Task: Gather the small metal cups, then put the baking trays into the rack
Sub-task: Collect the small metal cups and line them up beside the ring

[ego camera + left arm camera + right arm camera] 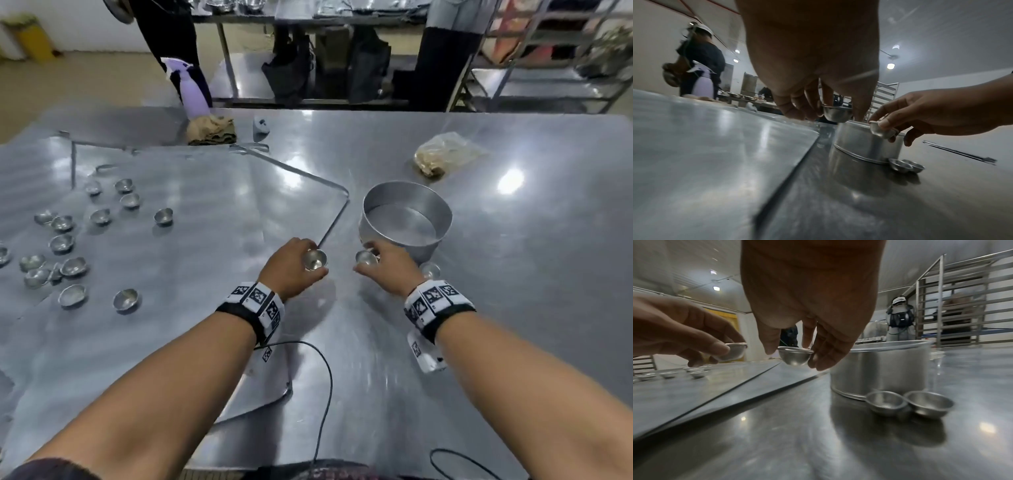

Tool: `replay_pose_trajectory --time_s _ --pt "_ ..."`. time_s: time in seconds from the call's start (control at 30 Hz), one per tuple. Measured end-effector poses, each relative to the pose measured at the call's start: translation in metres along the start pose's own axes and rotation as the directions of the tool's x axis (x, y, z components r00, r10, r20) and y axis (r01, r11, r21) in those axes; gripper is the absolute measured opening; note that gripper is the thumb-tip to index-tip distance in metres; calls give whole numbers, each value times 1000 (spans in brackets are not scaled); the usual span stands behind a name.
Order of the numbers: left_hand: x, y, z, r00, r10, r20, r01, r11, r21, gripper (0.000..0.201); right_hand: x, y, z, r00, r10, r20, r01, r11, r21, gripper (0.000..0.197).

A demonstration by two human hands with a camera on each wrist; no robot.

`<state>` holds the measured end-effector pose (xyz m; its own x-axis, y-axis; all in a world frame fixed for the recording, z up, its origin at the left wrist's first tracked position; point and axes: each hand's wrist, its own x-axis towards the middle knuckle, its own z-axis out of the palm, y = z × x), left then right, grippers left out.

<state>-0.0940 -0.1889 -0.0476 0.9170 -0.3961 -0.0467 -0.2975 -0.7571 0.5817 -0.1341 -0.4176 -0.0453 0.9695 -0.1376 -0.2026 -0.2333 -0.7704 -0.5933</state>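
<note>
My left hand (314, 259) pinches a small metal cup (836, 114) by its rim, just above the tray's right edge. My right hand (363, 257) pinches another cup (795, 357) close beside it, in front of a round deep tin (406, 216). Two more cups (887, 402) lie on the table at the tin's near right side. Several cups (68, 246) are scattered on the left part of a flat baking tray (212, 205). A second tray's corner (260, 394) shows under my left forearm. The tall metal rack (953, 305) stands beyond the table at the right.
A purple spray bottle (193, 90) and a brown cloth (210, 130) sit at the table's far edge. A clear bag (442, 154) lies behind the tin. A black cable (325, 377) runs near me. A thin metal tool (960, 152) lies to the right. People stand beyond the table.
</note>
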Motion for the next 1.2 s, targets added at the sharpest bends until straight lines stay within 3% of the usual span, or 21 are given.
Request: replay_pose_trajectory --time_s 0.23,0.5,0.73,0.9,1.1,1.2 --pt "23 52 60 991 69 118 -70 998 6 56 -25 77 -30 990 122 -65 -119 992 47 56" --pt "30 65 103 961 65 270 -78 996 37 53 -43 122 -26 982 183 -42 -182 983 34 44" --pt "30 58 118 945 25 326 -50 996 68 49 -43 122 -1 988 153 18 -154 988 31 56" --pt "27 50 118 947 -13 320 -6 998 58 65 -38 112 12 994 106 33 -107 993 45 62" --pt "29 41 111 954 -20 298 7 999 44 29 -25 100 24 997 73 15 -73 996 49 56" --pt "30 35 105 959 -22 283 19 1000 15 36 -18 93 30 999 47 19 -48 998 34 58"
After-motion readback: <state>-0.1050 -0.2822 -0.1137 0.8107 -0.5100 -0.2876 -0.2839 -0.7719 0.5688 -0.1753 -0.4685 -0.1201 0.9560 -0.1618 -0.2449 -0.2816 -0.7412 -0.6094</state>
